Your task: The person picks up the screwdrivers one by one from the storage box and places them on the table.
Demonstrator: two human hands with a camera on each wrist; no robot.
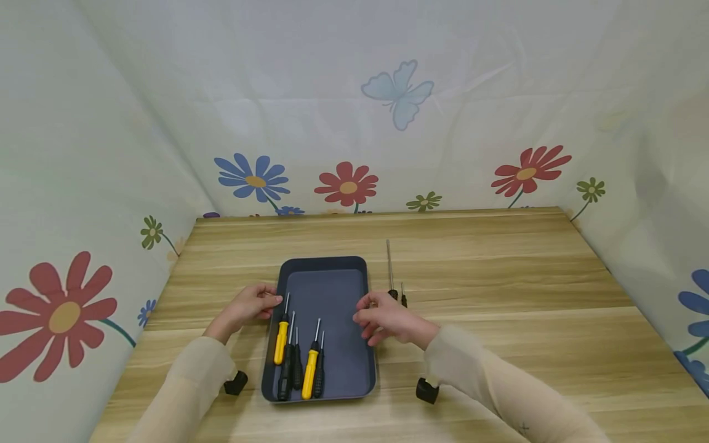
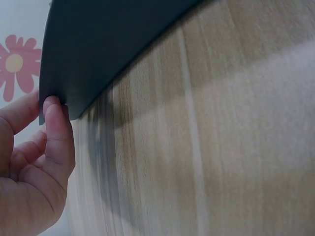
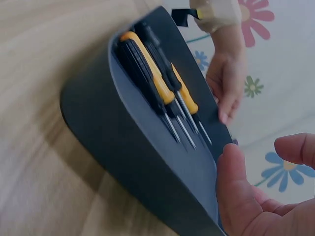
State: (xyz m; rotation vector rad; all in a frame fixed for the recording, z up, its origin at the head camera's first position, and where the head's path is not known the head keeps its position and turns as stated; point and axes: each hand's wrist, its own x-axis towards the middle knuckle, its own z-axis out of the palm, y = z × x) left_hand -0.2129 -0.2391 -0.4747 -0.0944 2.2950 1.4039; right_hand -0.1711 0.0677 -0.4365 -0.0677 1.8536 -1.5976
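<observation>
- Flowered white sheeting (image 1: 310,123) rises beyond the dark tray (image 1: 332,295), printed with red, blue and green blooms and a pale butterfly (image 1: 406,95).
- Wood-grain tabletop (image 1: 498,264) spreads around the tray.
- At the tray's left rim, my left hand (image 1: 249,306) pinches the edge between thumb and fingers.
- At the tray's right rim, my right hand (image 1: 390,317) hovers, thumb and fingers loosely parted; whether it touches the rim I cannot tell.
- Inside the tray, toward its near left, five screwdrivers point to the far end: a yellow-handled one (image 1: 281,340), a long black one (image 1: 285,372), a short black one (image 1: 297,368), a second yellow one (image 1: 310,371) and a slim black one (image 1: 319,372).
- Just right of the tray lie a long-shafted screwdriver (image 1: 390,269) and a small screwdriver (image 1: 404,296), partly hidden by my right hand.
- Pale sleeves (image 1: 194,375) flank the tray, a black block (image 1: 236,383) beside each cuff.
</observation>
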